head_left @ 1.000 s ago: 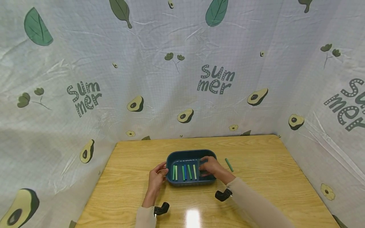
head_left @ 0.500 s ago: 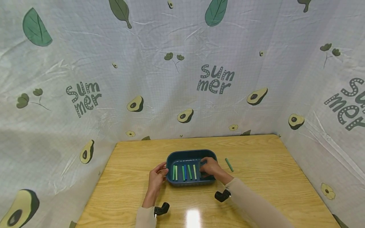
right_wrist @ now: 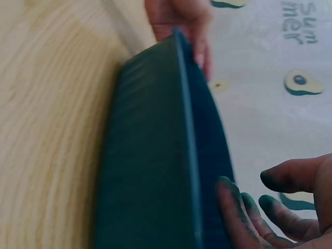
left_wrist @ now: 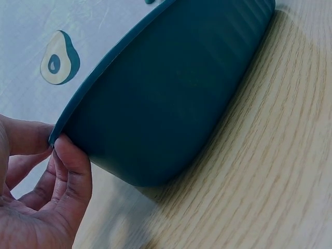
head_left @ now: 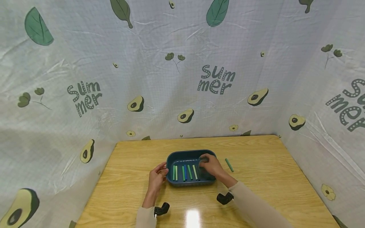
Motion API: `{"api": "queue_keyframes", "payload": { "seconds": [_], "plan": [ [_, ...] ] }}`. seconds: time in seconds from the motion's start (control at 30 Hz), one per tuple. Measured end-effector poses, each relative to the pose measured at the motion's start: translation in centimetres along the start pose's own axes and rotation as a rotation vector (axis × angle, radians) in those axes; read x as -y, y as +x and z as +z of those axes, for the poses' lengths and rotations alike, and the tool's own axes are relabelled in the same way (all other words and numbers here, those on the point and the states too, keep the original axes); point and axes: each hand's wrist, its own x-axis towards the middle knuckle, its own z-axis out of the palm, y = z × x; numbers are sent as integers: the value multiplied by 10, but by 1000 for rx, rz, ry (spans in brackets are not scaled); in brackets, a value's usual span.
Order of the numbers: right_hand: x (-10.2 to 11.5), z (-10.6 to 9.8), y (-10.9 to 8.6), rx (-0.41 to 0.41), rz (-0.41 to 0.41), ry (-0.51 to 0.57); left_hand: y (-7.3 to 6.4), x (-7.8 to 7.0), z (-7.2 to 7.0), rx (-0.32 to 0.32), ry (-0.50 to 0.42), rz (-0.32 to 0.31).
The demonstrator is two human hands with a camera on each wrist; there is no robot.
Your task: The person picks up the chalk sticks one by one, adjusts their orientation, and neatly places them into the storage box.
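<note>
A dark blue-green tray point(head_left: 183, 156) stands on the table with several thin coloured sticks lying side by side in it. Among them are a green stick point(head_left: 189, 172), a blue stick point(head_left: 185, 172) and a pale yellow-green stick point(head_left: 195, 172). At the tray's left end, my left hand point(left_wrist: 46, 181) pinches the rim between thumb and fingers. My right hand point(head_left: 210, 164) is over the tray's right part, its thumb and fingers apart with nothing between them. In the right wrist view its fingertips point(right_wrist: 268, 203) look dark green.
One loose green stick point(head_left: 229, 165) lies on the wooden table point(head_left: 137, 155), right of the tray. A pale patterned sheet point(head_left: 159, 95) hangs behind the table and along both sides.
My right hand has lifted slightly and shifted toward the back of the tray. The rightmost pale stick now leans a little. My left hand keeps its place at the rim.
</note>
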Motion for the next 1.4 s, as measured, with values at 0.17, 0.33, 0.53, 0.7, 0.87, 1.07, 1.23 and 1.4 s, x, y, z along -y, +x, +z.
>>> {"api": "queue_keyframes", "payload": {
  "seconds": [0.17, 0.33, 0.53, 0.7, 0.87, 1.07, 1.23, 1.4],
  "plan": [
    [8, -9, -9, -24, -29, 129, 0, -1, -1, 5, 11, 0],
    [10, -21, -17, -56, -67, 193, -1, -1, -1, 5, 9, 0],
    [12, -40, -27, -78, -70, 217, -3, -2, 0, 2, 8, 2],
    [15, -55, -36, -110, -68, 228, -2, -2, 0, -1, 13, -8],
    [13, -67, -41, -139, -78, 235, -2, -2, 0, -3, 14, -10],
    [5, -79, -45, -167, -77, 226, -2, -2, 0, -11, 8, -12],
    [-1, -87, -48, -208, -74, 198, -2, -1, 0, -15, 9, -14],
    [-7, -90, -50, -277, -54, 172, -2, -1, 0, -9, 10, -12]
  ]
}}
